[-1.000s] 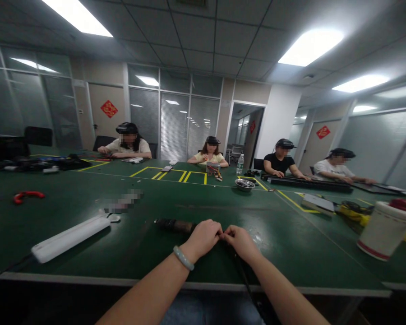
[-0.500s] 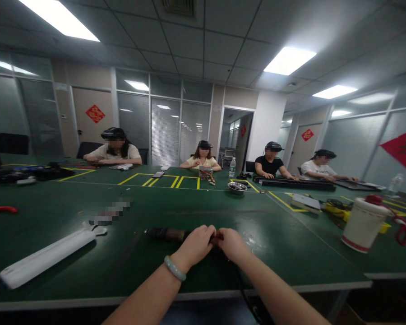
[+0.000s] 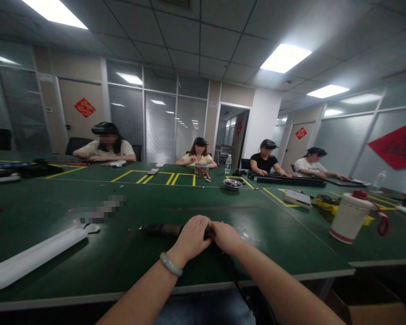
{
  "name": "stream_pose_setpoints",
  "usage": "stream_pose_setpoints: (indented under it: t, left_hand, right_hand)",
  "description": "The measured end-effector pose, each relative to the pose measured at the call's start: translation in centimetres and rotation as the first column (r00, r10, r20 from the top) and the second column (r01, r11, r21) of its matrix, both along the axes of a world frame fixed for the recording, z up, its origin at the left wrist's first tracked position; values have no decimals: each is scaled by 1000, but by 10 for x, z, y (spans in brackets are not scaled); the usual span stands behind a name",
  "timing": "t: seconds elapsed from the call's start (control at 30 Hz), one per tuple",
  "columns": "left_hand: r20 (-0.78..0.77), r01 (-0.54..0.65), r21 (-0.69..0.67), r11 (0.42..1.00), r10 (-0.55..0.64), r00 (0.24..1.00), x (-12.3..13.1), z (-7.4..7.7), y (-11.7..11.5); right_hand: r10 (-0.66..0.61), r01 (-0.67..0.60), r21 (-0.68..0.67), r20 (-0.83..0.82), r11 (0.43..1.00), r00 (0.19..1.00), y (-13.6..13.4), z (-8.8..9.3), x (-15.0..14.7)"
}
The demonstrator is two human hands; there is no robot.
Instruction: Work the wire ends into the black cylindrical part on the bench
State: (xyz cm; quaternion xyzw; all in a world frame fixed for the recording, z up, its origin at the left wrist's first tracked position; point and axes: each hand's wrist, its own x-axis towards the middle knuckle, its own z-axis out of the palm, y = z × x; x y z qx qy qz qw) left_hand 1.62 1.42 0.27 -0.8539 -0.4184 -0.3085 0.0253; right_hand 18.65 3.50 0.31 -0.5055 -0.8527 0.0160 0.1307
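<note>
The dark, slender, cylindrical tool (image 3: 169, 230) lies on the dark green, smooth worktop (image 3: 115, 262), its narrow, shiny tip pointing left and its long axis running almost straight left to right, across the line of the forearms. From the fingers, the exposed barrel extends to the left; its right end disappears under the left hand (image 3: 192, 237), so that hand is the nearer to the barrel, with the right hand (image 3: 225, 238) just beyond it on the right.

The left fingers curl over the tool's right end, with a bit of dark material showing by the thumb, and I judge them to be grasping it. The right fingers are bent and meet the left ones; what they pinch, if anything, is hidden, so I cannot tell. A thin, black, flexible cable (image 3: 236, 277) emerges below the right hand and drops over the near edge.

The tool's barrel looks matt, with a brownish middle section and a blacker front. A glossy, pale grey-green, ring-shaped bangle (image 3: 171, 264) circles the left wrist. Well apart on the left lies a long, white, plastic-looking bar (image 3: 37, 257) with rounded edges.
</note>
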Motion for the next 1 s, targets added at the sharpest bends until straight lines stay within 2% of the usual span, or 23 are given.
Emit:
stream_pose_setpoints:
  t: [0.17,0.3,0.43,0.57,0.7,0.8,0.9,1.0]
  left_hand:
    - [99,-8,127,992,-4,995,-3,-2,4]
    - [81,-26,152,988,14,997,-7,-2,6]
    - [45,-59,126,990,54,998,-10,-1,5]
    - [-15,-56,80,995,58,998,-11,-2,4]
    - [-54,-53,48,997,55,997,-9,-8,5]
    - [-71,-60,-15,998,59,996,-9,-16,9]
    - [-88,-84,-109,990,75,993,-9,-22,12]
    - [-110,-121,-222,968,99,989,-10,-25,13]
  right_hand:
    - [2,-12,98,97,995,995,4,1,1]
    - [-11,-4,166,88,986,996,12,5,21]
    - [-100,90,196,42,976,994,22,8,69]
    - [-281,263,240,45,935,959,27,4,140]
    - [-515,494,229,40,839,857,19,-8,216]
    - [-673,660,183,12,728,739,3,-17,266]
    - [-828,829,96,-54,552,558,-14,-26,312]
    - [-921,925,-30,-106,379,374,-25,-35,355]
